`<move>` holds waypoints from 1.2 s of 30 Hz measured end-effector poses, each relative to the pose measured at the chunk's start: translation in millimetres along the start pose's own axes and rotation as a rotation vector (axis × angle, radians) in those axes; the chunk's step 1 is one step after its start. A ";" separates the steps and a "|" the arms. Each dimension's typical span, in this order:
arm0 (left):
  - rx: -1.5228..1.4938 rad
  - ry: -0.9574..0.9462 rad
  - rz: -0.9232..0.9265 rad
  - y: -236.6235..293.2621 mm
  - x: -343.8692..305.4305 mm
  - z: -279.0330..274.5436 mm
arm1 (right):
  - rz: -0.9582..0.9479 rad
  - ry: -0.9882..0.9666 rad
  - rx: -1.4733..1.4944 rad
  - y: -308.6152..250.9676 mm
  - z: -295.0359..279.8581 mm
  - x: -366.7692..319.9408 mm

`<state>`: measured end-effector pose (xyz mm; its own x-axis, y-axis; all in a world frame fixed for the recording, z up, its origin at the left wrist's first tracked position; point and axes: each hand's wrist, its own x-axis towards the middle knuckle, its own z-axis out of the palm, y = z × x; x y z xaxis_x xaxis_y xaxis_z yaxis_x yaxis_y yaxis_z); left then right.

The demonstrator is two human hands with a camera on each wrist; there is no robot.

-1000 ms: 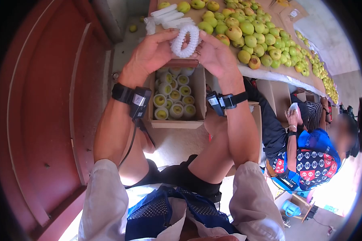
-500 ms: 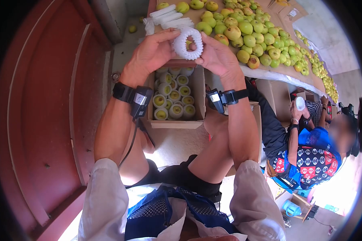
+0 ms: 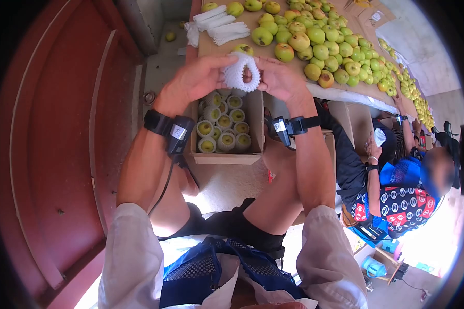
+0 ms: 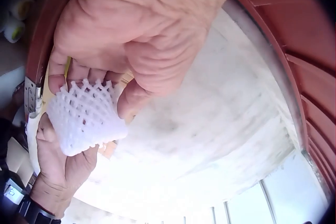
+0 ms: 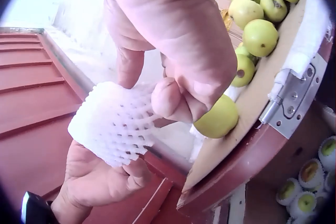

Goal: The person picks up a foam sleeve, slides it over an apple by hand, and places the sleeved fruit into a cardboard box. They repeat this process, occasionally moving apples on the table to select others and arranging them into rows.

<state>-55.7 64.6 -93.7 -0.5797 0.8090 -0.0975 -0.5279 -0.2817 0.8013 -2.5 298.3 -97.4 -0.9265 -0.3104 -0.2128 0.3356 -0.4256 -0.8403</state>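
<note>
A white foam net sleeve [image 3: 234,74], its mouth spread into an oval with a toothed edge, is held between my two hands above the near table edge. From one side my left hand [image 3: 201,77] pinches it, thumb on the mesh in the left wrist view, where the sleeve [image 4: 86,116] flares wide. On the other side my right hand [image 3: 283,80] grips the rim with curled fingers; its thumb and fingertips show at the mesh edge in the right wrist view. Just behind the sleeve, a green apple [image 3: 243,49] lies on the table.
Below my hands stands a cardboard box [image 3: 227,159] of sleeved apples [image 3: 224,122]. More flattened sleeves [image 3: 227,32] lie at the table's back left, beside a heap of loose apples [image 3: 340,51]. A red door [image 3: 56,154] is at left; another person [image 3: 397,201] sits at right.
Both hands have come down and nearer to me with the sleeve, turning its mouth. The apple behind now shows above it. The person at right has moved their hands.
</note>
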 end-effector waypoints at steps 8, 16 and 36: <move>0.119 -0.014 -0.115 -2.5 0.8 -19.4 | 0.020 -0.062 -0.046 5.6 -5.5 -3.3; 0.128 0.123 0.059 5.6 19.9 -21.8 | -0.126 0.104 -0.094 -11.0 -11.3 17.5; 0.318 0.424 0.240 -16.4 100.4 -52.1 | -0.368 0.688 -0.316 0.9 -24.9 79.4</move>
<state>-137.6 123.6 -147.4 -0.8925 0.4462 -0.0665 -0.1765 -0.2097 0.9617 -80.0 294.5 -127.5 -0.8990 0.4325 -0.0683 0.0233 -0.1085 -0.9938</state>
